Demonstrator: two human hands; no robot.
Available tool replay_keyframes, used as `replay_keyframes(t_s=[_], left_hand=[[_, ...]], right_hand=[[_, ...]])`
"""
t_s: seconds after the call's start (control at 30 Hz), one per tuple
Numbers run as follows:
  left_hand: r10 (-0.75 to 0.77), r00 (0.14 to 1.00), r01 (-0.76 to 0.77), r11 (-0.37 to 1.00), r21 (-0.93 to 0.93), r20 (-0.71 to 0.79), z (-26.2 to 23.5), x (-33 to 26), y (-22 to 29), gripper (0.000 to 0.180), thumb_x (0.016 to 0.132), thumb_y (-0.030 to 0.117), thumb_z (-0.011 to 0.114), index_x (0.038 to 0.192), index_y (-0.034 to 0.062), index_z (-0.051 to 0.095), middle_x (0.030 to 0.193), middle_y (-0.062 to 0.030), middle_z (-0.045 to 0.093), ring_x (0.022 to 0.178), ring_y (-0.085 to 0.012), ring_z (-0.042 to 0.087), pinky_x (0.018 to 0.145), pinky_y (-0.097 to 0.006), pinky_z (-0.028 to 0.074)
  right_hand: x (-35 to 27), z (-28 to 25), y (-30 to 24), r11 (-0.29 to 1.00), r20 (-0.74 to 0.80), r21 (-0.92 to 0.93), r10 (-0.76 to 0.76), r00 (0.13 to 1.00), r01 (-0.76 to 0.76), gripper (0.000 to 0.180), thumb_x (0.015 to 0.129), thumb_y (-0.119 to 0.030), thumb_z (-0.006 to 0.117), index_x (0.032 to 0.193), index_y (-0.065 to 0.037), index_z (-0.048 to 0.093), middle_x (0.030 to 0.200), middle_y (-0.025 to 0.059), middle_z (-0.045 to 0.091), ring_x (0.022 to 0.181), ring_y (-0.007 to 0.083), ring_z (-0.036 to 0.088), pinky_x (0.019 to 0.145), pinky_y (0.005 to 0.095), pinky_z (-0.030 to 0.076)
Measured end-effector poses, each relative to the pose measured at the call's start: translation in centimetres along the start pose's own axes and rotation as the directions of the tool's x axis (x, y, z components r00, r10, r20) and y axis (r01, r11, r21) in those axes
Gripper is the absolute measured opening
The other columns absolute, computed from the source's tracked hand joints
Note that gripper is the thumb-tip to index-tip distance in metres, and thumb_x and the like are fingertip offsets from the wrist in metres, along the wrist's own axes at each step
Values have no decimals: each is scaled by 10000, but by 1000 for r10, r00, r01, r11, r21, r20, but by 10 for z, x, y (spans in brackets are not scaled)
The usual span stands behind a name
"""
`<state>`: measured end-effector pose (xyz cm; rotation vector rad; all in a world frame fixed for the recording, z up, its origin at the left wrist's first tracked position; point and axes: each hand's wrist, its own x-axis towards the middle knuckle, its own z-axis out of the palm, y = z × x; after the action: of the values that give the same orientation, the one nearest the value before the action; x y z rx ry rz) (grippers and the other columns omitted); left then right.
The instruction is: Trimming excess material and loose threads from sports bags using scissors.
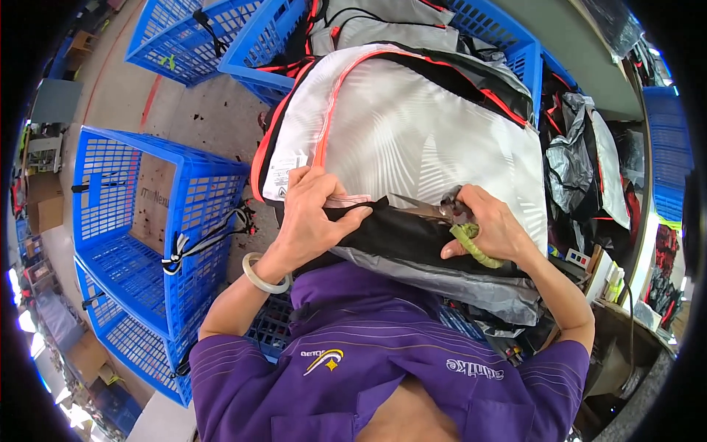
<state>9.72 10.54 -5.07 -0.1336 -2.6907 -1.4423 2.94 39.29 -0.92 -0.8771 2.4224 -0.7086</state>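
A large white-and-grey patterned bag [398, 125] with red-orange piping and black panels lies across my lap and the edge of a blue crate. My left hand [313, 210] is closed on its near edge, pinching black fabric [372, 210] beside a white label [283, 177]. In my right hand [490, 225] is a pair of scissors [427, 210], the handle wrapped in yellow-green material. Their blades point left toward the pinched fabric; whether they touch it I cannot tell. The grey underside of the bag [442, 272] hangs over my front.
Blue plastic crates stand stacked on their sides [177, 214] at the left. Another blue crate [254, 51] beyond the bag holds more bags [390, 29]. Further bags [589, 155] are piled at the right, near a green-grey surface [589, 70]. Dark scraps litter the floor [199, 110].
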Motion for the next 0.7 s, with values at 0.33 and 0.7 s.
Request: replay_keyframes(t_s=[0.33,0.7], left_hand=[[113,989,-109,993,45,-93,6,-3,-7,345,577,179,815,650,71,495,582,-34,446,587,-216,445,734,-321,341],[89,993,-90,996,1,-77,1,-1,-8,346,589,191,827,669,68,514,583,-25,447,586,-204,447,744,-317,343]], right_hand=[[14,2,-3,992,120,-128,30,992,-14,662,543,-538,821,799,-6,522,799,116,555,760,317,564,665,390,458],[15,2,-9,998,43,-59,-33,999,36,594,522,-426,871,673,2,488,607,120,480,563,320,479,535,379,406]])
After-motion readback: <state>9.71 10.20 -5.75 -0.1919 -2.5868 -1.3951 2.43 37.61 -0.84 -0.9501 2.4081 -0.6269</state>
